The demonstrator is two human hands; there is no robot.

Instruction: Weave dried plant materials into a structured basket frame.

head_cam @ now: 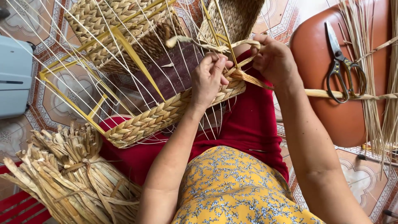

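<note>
Basket (157, 116) rim sits under the left hand (209, 79), fingers curled, pinching a straw strand (248, 79). At 3 o'clock, the right hand (273, 60) grips that strand, wrist bent

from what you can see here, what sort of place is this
Probably a home or small workshop where baskets are woven by hand. Both hands work a half-woven basket on the lap, a bundle of dried fibre lies on the patterned tile floor, and scissors rest on an orange stool.

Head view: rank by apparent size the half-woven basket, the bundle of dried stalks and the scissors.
1. Half-woven basket, largest.
2. Bundle of dried stalks, partly cut off by the frame edge, so its full size is unsure.
3. Scissors, smallest.
</note>
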